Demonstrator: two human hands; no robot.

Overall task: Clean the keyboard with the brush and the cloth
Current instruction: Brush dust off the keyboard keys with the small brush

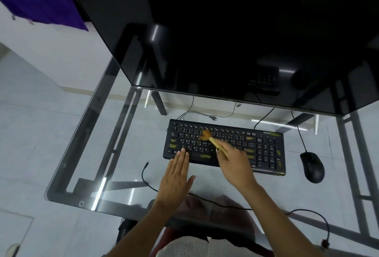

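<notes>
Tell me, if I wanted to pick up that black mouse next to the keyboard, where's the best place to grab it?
Probably by its two long sides, coming straight down from above with the palm over its rounded back. The mouse lies flat on the glass desk, to the right of the keyboard and apart from it, so both flanks are free. Its cable leaves the far end, so avoid gripping there.
</notes>
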